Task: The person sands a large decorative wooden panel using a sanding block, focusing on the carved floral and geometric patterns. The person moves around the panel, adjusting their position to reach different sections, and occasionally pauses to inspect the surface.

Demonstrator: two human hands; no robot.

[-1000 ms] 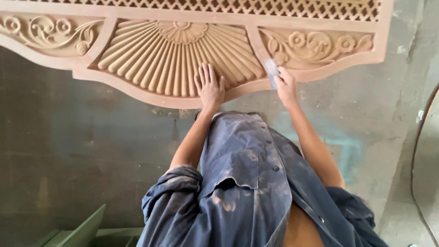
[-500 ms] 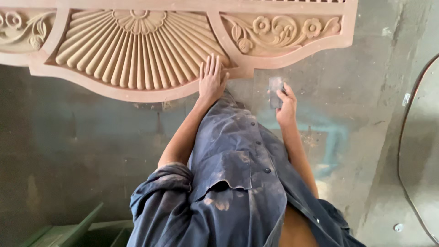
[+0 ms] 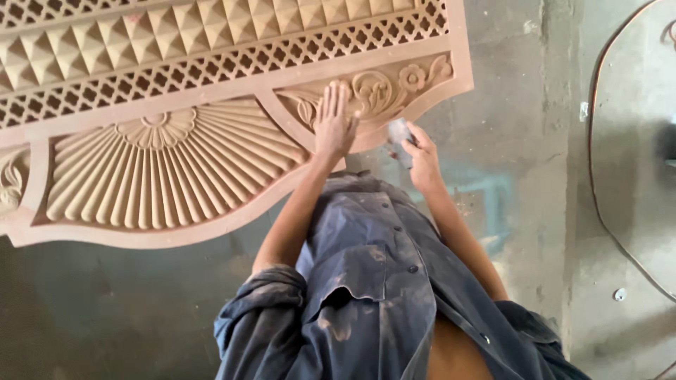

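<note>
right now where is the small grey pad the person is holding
In the head view, the small grey pad is in the right hand, at the lower right edge of the carved wooden panel, beside the left hand.

Concrete floor, grey: lying on it across the upper left of the frame, a carved wooden panel; curving along the right edge, a thin cable.

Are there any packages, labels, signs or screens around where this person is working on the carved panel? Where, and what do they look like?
None can be seen: no package, label, sign or screen.
Carved wooden panel: upper left, pinkish tan, with fan, lattice and flower carving.
Left hand: flat on the flower carving.
Right hand: at the panel's lower edge, holding a small grey piece.
</note>
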